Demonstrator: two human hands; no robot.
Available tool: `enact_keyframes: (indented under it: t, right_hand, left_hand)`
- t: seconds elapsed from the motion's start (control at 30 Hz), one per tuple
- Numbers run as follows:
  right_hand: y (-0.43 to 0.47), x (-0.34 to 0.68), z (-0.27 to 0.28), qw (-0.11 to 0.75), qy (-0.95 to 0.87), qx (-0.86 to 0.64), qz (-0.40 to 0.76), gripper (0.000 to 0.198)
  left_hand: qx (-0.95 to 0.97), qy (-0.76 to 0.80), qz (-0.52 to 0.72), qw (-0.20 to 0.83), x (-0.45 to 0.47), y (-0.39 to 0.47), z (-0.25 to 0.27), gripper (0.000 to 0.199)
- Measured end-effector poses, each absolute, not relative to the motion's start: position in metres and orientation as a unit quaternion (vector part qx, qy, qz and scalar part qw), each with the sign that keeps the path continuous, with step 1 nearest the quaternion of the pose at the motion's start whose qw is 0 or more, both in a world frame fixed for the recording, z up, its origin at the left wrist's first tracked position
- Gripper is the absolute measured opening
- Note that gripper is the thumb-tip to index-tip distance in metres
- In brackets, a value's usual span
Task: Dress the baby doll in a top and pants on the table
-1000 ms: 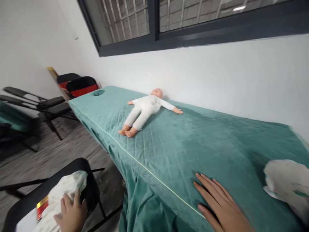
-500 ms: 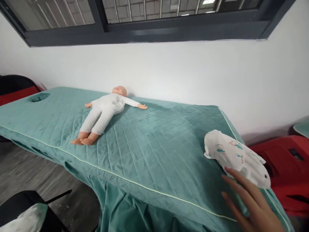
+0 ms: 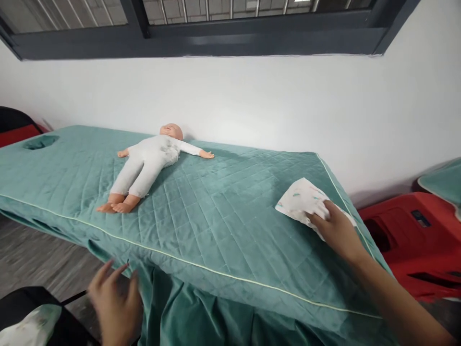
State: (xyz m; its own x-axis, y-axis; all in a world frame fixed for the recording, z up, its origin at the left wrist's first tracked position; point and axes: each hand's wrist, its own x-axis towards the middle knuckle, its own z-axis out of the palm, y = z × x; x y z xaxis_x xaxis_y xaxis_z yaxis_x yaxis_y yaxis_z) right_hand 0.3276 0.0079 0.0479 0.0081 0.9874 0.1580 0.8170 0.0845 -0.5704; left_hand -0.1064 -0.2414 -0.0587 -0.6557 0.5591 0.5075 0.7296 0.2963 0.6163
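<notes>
The right hand (image 3: 333, 228) lies on a white printed cloth (image 3: 302, 199) at the right end of a bed covered with a green quilted cover (image 3: 223, 211). The fingers (image 3: 319, 221) are bent over the near edge of the cloth and press on it. The cloth lies flat on the cover, and its far corner goes out beyond the hand, toward the wall. Whether the fingers really pinch the fabric or only rest on it, I cannot tell.

The left hand (image 3: 115, 302) is low, in front of the bed side, close to the hanging part of the green cover. Its fingers are spread apart and it holds nothing. Just beside this hand, on its left and a little lower, is another white cloth (image 3: 30, 329), which lies on a black seat (image 3: 21, 302) at the corner of the view. The hand does not touch it.

Far from the right hand, to its left, and beyond the left hand, a baby doll (image 3: 146, 163) in white clothes lies on its back on the cover, with its arms open and its head near the white wall (image 3: 252, 105). To the right of the right hand, past the bed end, stands a red object (image 3: 414, 235).
</notes>
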Motion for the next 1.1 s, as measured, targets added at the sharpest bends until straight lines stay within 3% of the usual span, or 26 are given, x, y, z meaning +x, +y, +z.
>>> enact_keyframes:
  t: [0.07,0.2,0.33,0.43,0.53,0.7,0.83,0.97,1.1]
  right_hand:
    - [0.012,0.29,0.066,0.317,-0.702,-0.599,0.221,0.033]
    - [0.011,0.219,0.098,0.361,-0.747,-0.481,0.284,0.033]
    - [-0.002,0.173,0.1,0.28,-0.863,-0.261,0.33,0.024]
    - [-0.011,0.156,0.078,0.207,-0.858,-0.21,0.421,0.019]
    - [-0.009,0.151,0.051,0.281,-0.788,-0.319,0.445,0.03]
    - [0.017,0.146,0.04,0.381,-0.76,-0.408,0.334,0.075]
    - [0.041,0.136,0.061,0.384,-0.799,-0.398,0.234,0.072]
    - [0.037,0.122,0.066,0.309,-0.844,-0.385,0.209,0.058]
    - [0.009,0.113,0.049,0.21,-0.879,-0.386,0.187,0.066]
  left_hand:
    - [-0.457,-0.724,-0.515,0.038,-0.065,-0.192,-0.035,0.031]
    - [-0.477,-0.523,-0.625,-0.33,-0.001,-0.088,0.009,0.049]
    - [-0.279,-0.348,-0.727,-0.523,0.004,-0.034,0.014,0.041]
    - [-0.232,-0.34,-0.719,-0.56,-0.008,-0.029,0.006,0.027]
    - [-0.221,-0.37,-0.723,-0.54,-0.013,-0.032,0.005,0.028]
    - [-0.162,-0.373,-0.692,-0.597,-0.014,-0.023,0.012,0.036]
    - [-0.121,-0.364,-0.693,-0.611,-0.015,-0.02,0.015,0.041]
    - [-0.104,-0.296,-0.696,-0.646,-0.018,-0.022,0.017,0.047]
    - [-0.102,-0.226,-0.646,-0.722,-0.022,-0.025,0.016,0.063]
